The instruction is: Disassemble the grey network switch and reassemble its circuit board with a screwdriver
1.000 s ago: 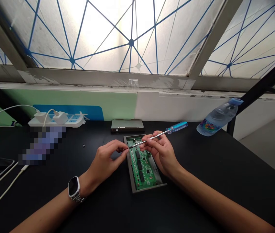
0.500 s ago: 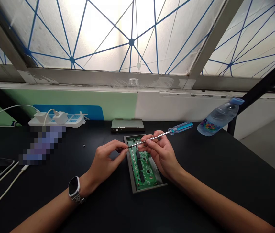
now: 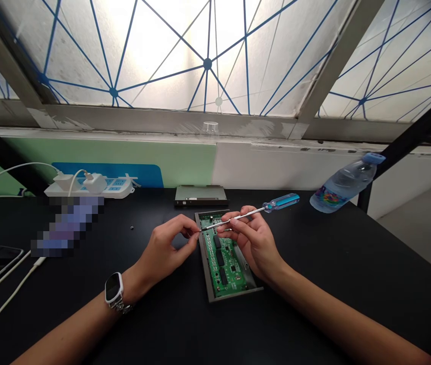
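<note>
"How is your right grip (image 3: 253, 235) closed?"

"Clamped on the screwdriver (image 3: 282, 202), thumb and fingers around its slim shaft, with the handle sticking out past your knuckles. Your left grip (image 3: 172, 243) is pinched together at the tip, but I cannot tell whether anything small sits between the fingertips."

"Where is that tip?"

"Just over the left edge of the green circuit board (image 3: 234, 282), near its far end. The board lies in the metal tray (image 3: 234, 295) on the bench (image 3: 143, 329)."

"What could go wrong for you?"

"With no finger on the handle, its weight could swing the shaft and drag the tip across the board. If your pinch loosens, anything hidden in it could drop among the components. A careless left sleeve or wrist might also knock the tiny dark piece (image 3: 132, 228) away."

"And your arms?"

"Both reach in from the near corners, your left wrist bent inward under its watch (image 3: 113, 287), your right fingers curled above the board."
</note>
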`<state>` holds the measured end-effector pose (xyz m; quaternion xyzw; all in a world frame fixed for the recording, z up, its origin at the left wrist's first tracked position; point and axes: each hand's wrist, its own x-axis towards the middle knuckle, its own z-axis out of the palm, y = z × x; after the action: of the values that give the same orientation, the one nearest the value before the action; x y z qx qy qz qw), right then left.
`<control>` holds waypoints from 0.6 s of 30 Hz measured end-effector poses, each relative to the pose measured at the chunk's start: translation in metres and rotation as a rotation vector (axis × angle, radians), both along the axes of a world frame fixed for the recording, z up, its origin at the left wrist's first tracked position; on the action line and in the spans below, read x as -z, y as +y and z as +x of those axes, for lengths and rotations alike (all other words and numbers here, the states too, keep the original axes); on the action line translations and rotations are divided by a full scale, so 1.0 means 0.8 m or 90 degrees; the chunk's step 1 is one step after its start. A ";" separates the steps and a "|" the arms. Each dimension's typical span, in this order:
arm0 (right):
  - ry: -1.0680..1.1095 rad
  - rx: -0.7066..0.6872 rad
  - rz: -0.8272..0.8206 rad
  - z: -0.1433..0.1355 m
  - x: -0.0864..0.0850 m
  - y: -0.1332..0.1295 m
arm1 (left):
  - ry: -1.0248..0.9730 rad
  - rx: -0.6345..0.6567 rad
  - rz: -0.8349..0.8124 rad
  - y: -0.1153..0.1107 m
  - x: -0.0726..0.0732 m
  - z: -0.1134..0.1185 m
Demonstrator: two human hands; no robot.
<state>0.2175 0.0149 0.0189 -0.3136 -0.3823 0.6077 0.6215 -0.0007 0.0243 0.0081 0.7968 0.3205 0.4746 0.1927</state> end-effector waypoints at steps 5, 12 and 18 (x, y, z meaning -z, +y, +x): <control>0.000 -0.004 -0.023 0.000 -0.001 -0.001 | 0.005 -0.018 0.008 0.001 -0.002 -0.002; -0.008 -0.005 -0.083 0.002 -0.003 0.002 | 0.029 0.002 0.065 0.001 -0.001 -0.008; 0.003 -0.001 -0.097 -0.001 0.000 0.000 | 0.064 0.011 0.113 -0.001 -0.002 -0.011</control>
<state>0.2163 0.0145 0.0192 -0.3582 -0.3335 0.6361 0.5965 -0.0093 0.0239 0.0100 0.8364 0.2793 0.4588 0.1090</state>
